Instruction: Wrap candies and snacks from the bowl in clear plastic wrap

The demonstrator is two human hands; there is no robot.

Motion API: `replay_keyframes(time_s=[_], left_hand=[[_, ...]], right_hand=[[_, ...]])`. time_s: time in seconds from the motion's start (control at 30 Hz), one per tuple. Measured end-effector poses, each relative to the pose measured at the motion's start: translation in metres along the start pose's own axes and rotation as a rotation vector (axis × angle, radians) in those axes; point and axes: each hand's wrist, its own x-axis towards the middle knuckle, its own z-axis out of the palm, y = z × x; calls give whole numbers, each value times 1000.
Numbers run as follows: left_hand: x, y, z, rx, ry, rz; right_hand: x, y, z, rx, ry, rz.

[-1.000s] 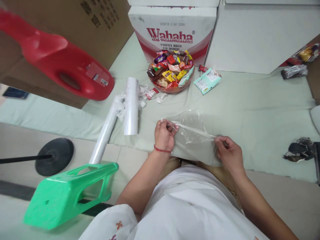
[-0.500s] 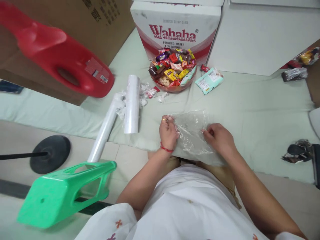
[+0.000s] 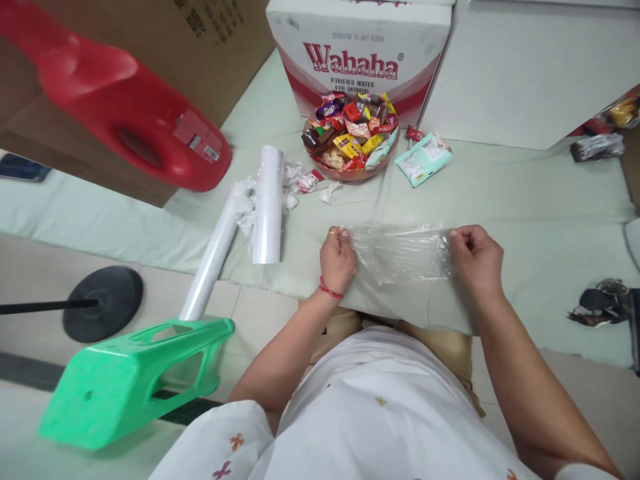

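A clear, crinkled plastic bag or sheet [image 3: 403, 257] is stretched between my two hands, above the near edge of the pale green cloth. My left hand [image 3: 338, 259] pinches its left side; a ring and a red string bracelet show on that arm. At the opposite side, my right hand [image 3: 477, 259] has its thumb and fingers closed on the plastic. Beyond the hands stands a bowl of wrapped candies [image 3: 353, 137]. Left of my left hand, a roll of clear plastic film [image 3: 269, 207] lies with crumpled wrappers [image 3: 300, 179] beside it.
A white Wahaha carton [image 3: 360, 60] stands behind the bowl, with a mint-green packet [image 3: 424, 160] to the right. On the left are a red plastic jug [image 3: 135, 120], a green plastic holder [image 3: 125, 380] and a black round base [image 3: 105, 303]. Keys [image 3: 600, 303] lie at right.
My right hand has moved right, away from my left hand, pulling the plastic wider and tauter. My left hand keeps its hold in nearly the same place. The view has shifted slightly.
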Motion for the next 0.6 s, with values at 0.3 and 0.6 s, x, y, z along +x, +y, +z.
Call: replay_keyframes(time_s=[0.3,0.6], left_hand=[[11,-12,-1,388,-3,225],[7,-5,-5,349,18,67]], right_hand=[[-96,-45,41,-322,-94,-681],[-86,-40,68,-544,-115,-564]])
